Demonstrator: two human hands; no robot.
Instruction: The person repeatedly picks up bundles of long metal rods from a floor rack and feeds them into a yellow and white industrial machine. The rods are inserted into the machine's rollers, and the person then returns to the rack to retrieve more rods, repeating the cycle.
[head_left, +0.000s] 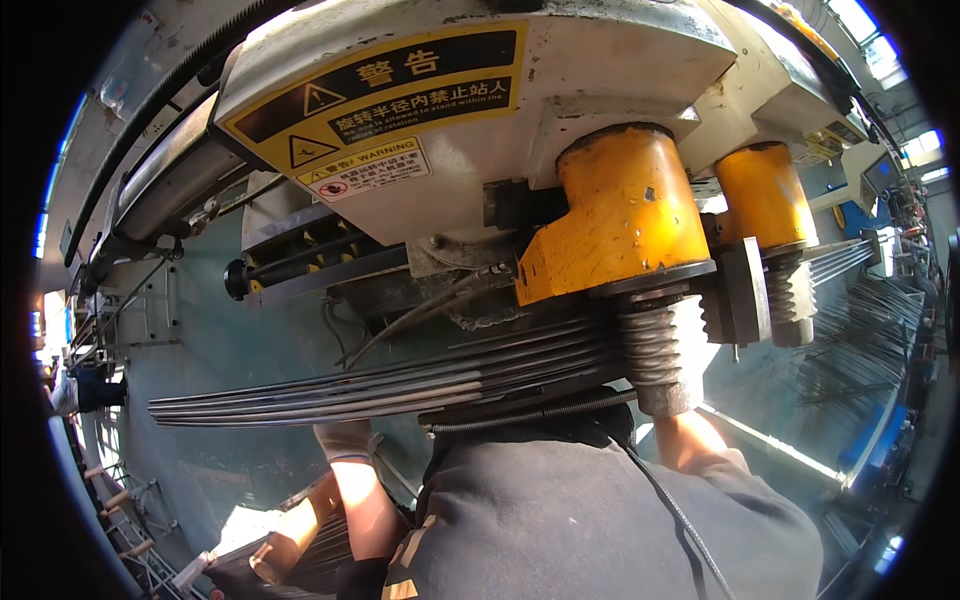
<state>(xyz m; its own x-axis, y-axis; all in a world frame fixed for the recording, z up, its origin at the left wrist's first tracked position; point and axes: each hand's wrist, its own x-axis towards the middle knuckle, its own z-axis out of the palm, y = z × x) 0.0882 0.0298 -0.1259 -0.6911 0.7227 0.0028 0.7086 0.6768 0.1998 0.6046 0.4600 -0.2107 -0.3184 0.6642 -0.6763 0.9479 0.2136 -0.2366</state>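
A bundle of several long metal rods (330,400) runs across the front of me, its left ends out in the open and its right part passing behind the ribbed metal roller (663,345). My left hand (343,440), in a pale work glove, is up against the near underside of the rods. Its fingers are hidden behind them, so I cannot see how they are closed. My right forearm (690,435) reaches up beside the same roller, and the hand at its end is hidden by it. Above the roller is a worn orange housing (635,210).
A large off-white machine body (600,60) with warning labels overhangs the rods. A second orange housing (768,200) with a ribbed roller is farther right. More thin rods (865,340) lie at the far right. A dark hose (530,412) crosses near my chest.
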